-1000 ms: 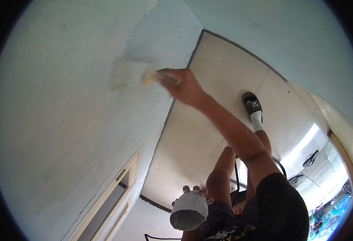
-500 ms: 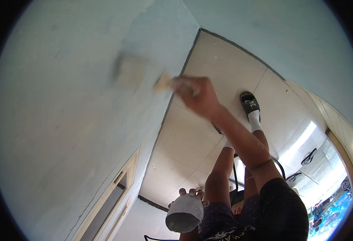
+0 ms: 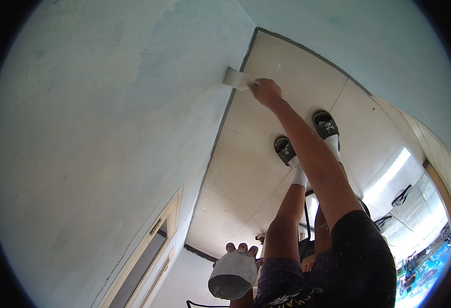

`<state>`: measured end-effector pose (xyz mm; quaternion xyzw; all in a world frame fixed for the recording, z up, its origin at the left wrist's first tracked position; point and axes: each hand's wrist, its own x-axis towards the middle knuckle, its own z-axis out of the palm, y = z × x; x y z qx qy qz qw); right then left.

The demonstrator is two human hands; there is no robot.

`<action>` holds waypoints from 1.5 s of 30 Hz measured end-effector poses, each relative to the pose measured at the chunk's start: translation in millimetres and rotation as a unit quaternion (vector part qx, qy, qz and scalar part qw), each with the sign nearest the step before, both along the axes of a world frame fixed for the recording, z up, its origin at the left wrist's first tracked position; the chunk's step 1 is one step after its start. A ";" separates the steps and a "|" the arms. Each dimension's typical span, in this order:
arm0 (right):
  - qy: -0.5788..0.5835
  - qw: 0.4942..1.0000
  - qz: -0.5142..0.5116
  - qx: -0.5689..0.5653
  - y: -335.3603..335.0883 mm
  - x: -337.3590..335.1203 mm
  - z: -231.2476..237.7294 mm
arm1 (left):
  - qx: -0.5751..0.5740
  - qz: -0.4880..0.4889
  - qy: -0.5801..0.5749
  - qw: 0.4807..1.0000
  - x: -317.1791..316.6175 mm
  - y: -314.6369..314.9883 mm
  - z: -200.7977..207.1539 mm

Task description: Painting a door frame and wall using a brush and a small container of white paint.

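My right hand (image 3: 266, 92) reaches out low by the pale blue wall (image 3: 107, 128), its fingers closed round the handle of a wide, flat paintbrush (image 3: 237, 79). The brush's pale head is at the foot of the wall, close to the dark skirting line; whether it touches is hard to tell. Darker, streaky strokes show on the wall farther up. At the bottom, my left hand (image 3: 242, 248) grips a whitish, paint-smeared tub (image 3: 233, 272), fingertips curled over its far side. Whether the tub's grey round end is an opening or a base I cannot tell.
Beige floor tiles (image 3: 246, 169) run below me, with my feet in black slides (image 3: 325, 124). A framed opening (image 3: 151, 238) is in the wall at lower left. A second wall (image 3: 358, 41) meets the first at the far corner. Black sandals (image 3: 402, 196) lie by the bright doorway.
My right hand has moved the brush from higher on the wall rightward and down to its foot. My left hand holds the tub in nearly the same place. Both slides now show.
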<state>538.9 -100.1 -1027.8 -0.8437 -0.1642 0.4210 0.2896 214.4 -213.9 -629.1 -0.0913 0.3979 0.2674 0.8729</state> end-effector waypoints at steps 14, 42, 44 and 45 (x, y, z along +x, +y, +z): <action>-0.013 0.956 -0.114 0.272 44.4 -3.0 201.0 | 0.042 -0.016 -0.057 0.997 29.1 6.3 52.4; 0.174 0.954 0.114 0.216 -325.8 86.2 653.6 | 0.296 0.272 -0.115 0.909 99.8 -168.3 274.0; 0.155 0.951 0.094 0.252 -338.1 108.7 687.2 | 0.295 0.264 -0.131 0.909 117.1 -202.8 273.7; 0.135 0.947 0.121 0.267 -347.5 119.6 707.0 | 0.241 0.299 -0.071 0.921 132.4 -220.2 293.9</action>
